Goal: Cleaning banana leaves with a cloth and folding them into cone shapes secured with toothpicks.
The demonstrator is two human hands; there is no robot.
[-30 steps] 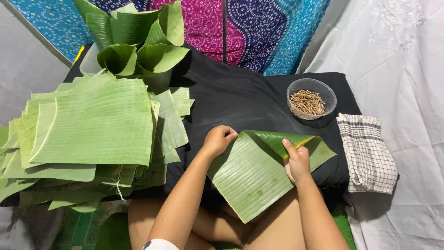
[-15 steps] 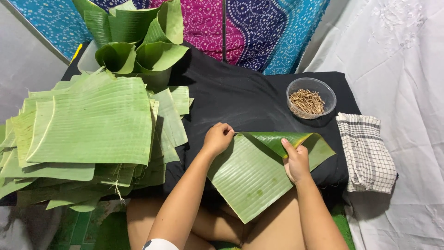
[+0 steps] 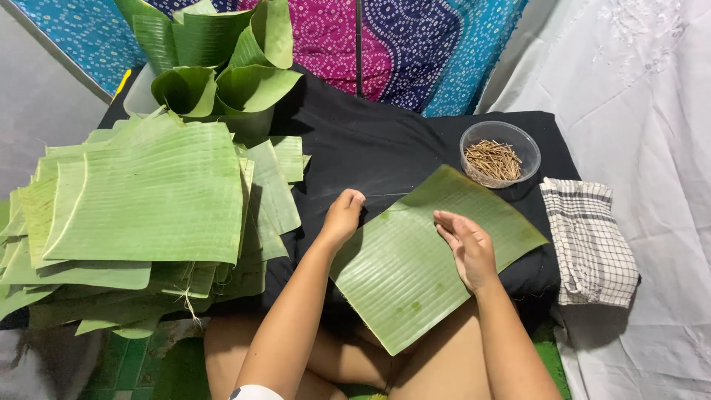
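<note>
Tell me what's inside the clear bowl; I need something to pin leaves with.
The clear bowl holds a loose heap of thin brown sticks. Whatever lies beneath the heap is covered.

Green leaf sheet (image 3: 415, 259) (ribbed), flat

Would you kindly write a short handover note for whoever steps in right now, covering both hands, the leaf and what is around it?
Left hand: empty, fingertips pressing the leaf's left edge.
Right hand: empty, open, palm down, resting on the leaf.
Leaf: lies flat and unfolded on the black cloth, one corner hanging over the lap.
Nearby: leaf stack to the left, folded leaf cones behind it, bowl of sticks at upper right, checked towel at right.
Done: several cones stand finished.
Left: this leaf is unfolded and unpinned; the stack is large.
</note>
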